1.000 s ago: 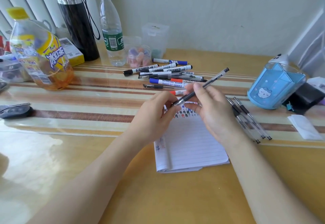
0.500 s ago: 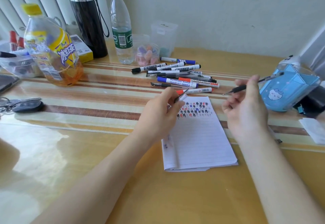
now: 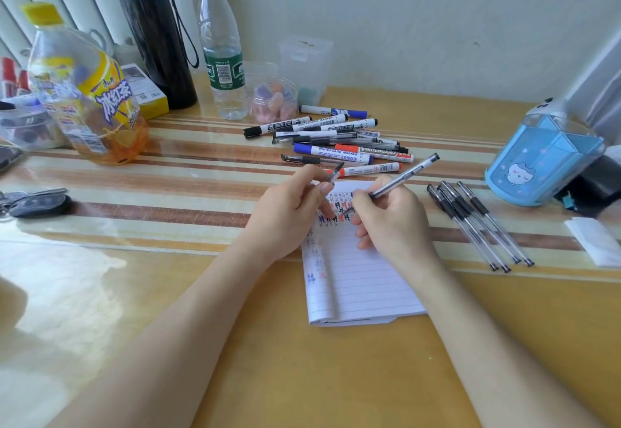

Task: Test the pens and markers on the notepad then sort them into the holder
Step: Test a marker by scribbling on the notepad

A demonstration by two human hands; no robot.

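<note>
My right hand [image 3: 389,216] grips a clear black gel pen [image 3: 408,173], its tip down on the lined notepad [image 3: 363,279] among several small test marks. My left hand [image 3: 289,209] pinches the pen's cap [image 3: 336,173] just above the notepad's top left corner. A pile of whiteboard markers and pens [image 3: 336,142] lies behind the notepad. A few black gel pens [image 3: 477,222] lie side by side to the right. The blue holder [image 3: 541,162] stands at the far right.
An iced-tea bottle [image 3: 84,91], a black flask [image 3: 154,27] and a water bottle [image 3: 221,47] stand at the back left. Small clear jars [image 3: 275,98] sit behind the pile. Keys [image 3: 33,202] lie at the left, a white tissue [image 3: 594,239] at the right edge.
My right hand pulled the pen out of its cap, swung it out to the right, then brought it back down onto the notepad. My left hand kept the cap.
</note>
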